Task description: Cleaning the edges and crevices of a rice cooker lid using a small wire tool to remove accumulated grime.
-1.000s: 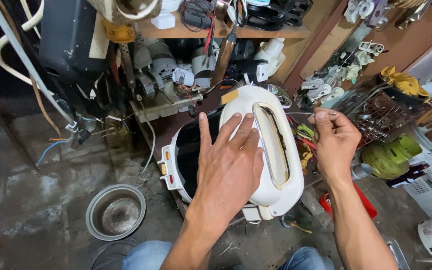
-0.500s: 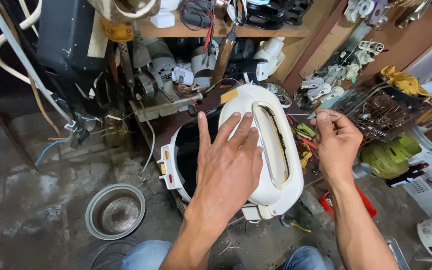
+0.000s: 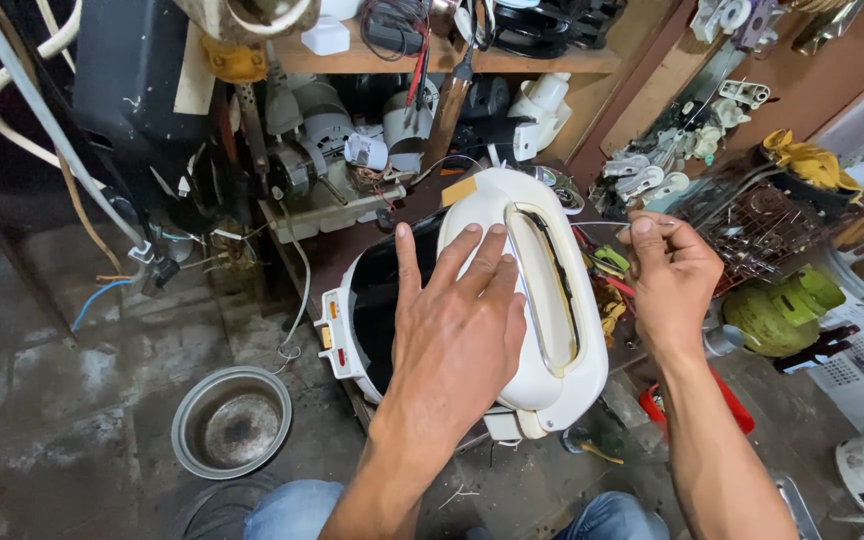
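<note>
One white rice cooker (image 3: 552,300) fills the middle of the view, tipped on its side with its lid (image 3: 562,360) facing up and to three o'clock, and its dark body (image 3: 377,300) toward nine o'clock. A cluttered wooden shelf (image 3: 372,60) of motors and spare parts runs along twelve o'clock. At seven o'clock from the cooker, a metal inner pot (image 3: 232,422) sits apart on the concrete floor (image 3: 42,400). The left hand (image 3: 457,330) lies flat on the lid, fingers spread wide and pressing on the white plastic, holding nothing. At three o'clock from the lid, the right hand (image 3: 667,280) hovers just beside the cooker's edge, fingers curled narrow with thumb and forefinger pinched; whatever small thing they pinch is too small to tell. A green gas canister (image 3: 777,312) lies farther toward three o'clock.
</note>
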